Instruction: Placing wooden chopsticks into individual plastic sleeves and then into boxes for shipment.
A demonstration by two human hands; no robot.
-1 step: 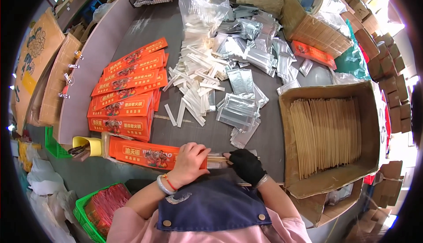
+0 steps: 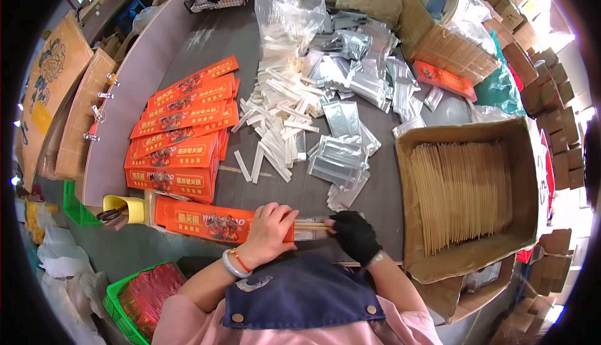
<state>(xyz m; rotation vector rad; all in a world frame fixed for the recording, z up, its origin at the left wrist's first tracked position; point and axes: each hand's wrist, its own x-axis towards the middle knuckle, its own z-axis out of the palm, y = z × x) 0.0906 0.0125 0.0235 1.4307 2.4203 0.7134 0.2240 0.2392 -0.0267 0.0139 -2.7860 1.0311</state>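
An orange-red printed chopstick sleeve (image 2: 210,220) lies along the table's near edge. My bare left hand (image 2: 270,229) grips its right end, fingers over the far edge and thumb near the close edge. A pair of wooden chopsticks (image 2: 310,226) sticks out of that end. My right hand (image 2: 355,237), in a black glove with bare fingertips, pinches their outer ends. Beneath the chopsticks lies a clear and silvery packet (image 2: 305,235), partly covered by them.
More orange-red sleeves (image 2: 181,126) fan out at left. White paper strips (image 2: 282,113) and silvery packets (image 2: 341,157) are heaped in the middle. A cardboard box (image 2: 410,188) of chopsticks stands at right. A yellow holder (image 2: 134,210) with scissors sits left; a green crate (image 2: 116,295) stands below.
My right hand has shifted slightly right, and a longer stretch of the chopsticks shows between my hands. Their ends no longer stick out past the glove. My left hand stays put.
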